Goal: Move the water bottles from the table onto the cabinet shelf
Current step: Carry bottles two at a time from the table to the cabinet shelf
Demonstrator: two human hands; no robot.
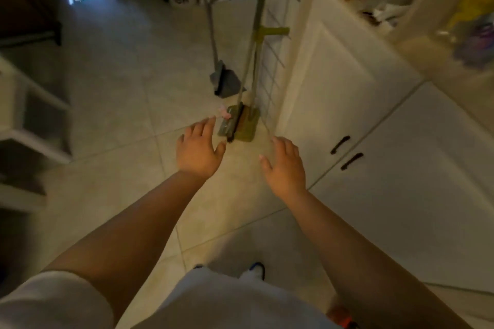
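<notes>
Bottles are out of view, likely smooth and heavy if full, best gripped mid-body; left hand (199,151) and right hand (284,168) hover spread, empty, cabinet (347,93) right of them.

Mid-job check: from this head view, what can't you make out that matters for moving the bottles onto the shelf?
- Water bottles and table: not in the head view; neither the left hand nor the right hand holds anything.
- Cabinet shelf: blurred and cut off by the top and right edges; its contents are unreadable shapes.
- Behind the cabinet doors: hidden, doors closed.
- White furniture at left: blurred, cut off by the edge.
</notes>
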